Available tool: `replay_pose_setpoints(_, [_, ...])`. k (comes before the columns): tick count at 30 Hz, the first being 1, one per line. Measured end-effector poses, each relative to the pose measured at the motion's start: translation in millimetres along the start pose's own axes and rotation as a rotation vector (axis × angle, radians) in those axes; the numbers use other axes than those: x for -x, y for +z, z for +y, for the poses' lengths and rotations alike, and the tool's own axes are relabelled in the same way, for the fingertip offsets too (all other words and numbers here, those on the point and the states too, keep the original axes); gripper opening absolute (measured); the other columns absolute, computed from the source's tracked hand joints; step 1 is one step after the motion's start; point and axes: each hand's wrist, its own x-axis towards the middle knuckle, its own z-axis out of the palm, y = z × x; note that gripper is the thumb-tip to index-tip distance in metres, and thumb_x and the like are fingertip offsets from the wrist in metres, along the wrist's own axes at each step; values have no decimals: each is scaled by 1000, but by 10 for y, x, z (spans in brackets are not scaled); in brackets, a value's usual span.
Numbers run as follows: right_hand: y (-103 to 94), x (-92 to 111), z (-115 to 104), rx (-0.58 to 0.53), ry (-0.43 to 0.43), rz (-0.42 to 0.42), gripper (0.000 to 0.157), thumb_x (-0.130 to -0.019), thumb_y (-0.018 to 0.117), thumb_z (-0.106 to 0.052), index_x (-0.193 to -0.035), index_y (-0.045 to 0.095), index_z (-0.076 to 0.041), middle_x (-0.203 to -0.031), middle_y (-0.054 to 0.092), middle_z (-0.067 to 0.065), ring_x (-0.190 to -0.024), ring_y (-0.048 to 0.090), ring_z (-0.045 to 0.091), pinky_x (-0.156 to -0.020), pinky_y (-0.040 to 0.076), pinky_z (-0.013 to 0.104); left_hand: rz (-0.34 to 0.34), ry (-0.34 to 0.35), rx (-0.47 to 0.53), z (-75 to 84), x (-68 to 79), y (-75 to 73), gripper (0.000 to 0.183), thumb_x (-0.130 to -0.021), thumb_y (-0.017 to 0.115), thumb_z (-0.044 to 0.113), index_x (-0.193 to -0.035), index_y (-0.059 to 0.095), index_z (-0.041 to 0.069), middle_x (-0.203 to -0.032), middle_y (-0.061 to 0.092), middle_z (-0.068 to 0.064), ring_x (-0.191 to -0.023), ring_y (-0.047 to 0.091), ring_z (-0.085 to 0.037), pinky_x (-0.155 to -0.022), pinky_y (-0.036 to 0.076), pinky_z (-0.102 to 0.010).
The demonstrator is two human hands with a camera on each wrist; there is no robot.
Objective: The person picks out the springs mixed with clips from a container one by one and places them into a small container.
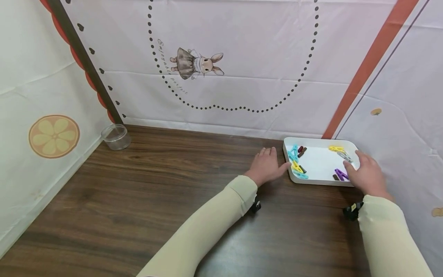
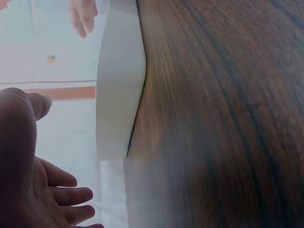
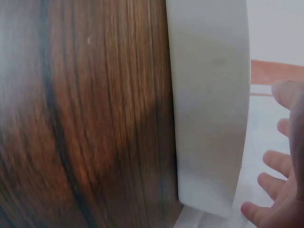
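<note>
Pale sleeves, left grip and right grip both wide, white tray of clips between them

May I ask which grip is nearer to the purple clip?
Right. The right grip is just right of the purple clip, at the right end of the tray; the left grip is beside its left end.

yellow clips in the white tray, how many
2: one yellow clip lies at the left side of the white tray among blue clips, another yellow clip near its far right corner. The right hand covers part of the tray, so more may be hidden.
</note>
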Motion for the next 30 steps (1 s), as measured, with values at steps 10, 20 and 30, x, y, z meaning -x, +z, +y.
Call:
replay_pose_setpoints(10, [-23,-9,173,-13,7,-20,82,-98,42,-46,-153,6,3,-148,19,39,-132,22,59,-102,24,73,-1,21,18,32,-36,68,87,-94,29,71,-152,27,5,-156,33,-10,-147,27,-25,-119,26,-34])
replay_pose_setpoints(20, [-58,-46,212,7,-12,-23,83,-97,47,-40,-152,5,6,-146,22,40,-126,27,58,-100,26,73,-17,22,69,119,-76,85,88,-93,30,71,-151,30,5,-155,37,-8,-146,29,-21,-119,26,-29])
replay_pose_setpoints(30, [-50,-59,238,19,80,-141,80,-95,43,-26,-148,-2,12,-141,21,46,-119,30,59,-98,28,72,-60,-1,162,165,-79,217,86,-93,42,66,-151,30,4,-153,40,-7,-144,34,-16,-118,26,-24])
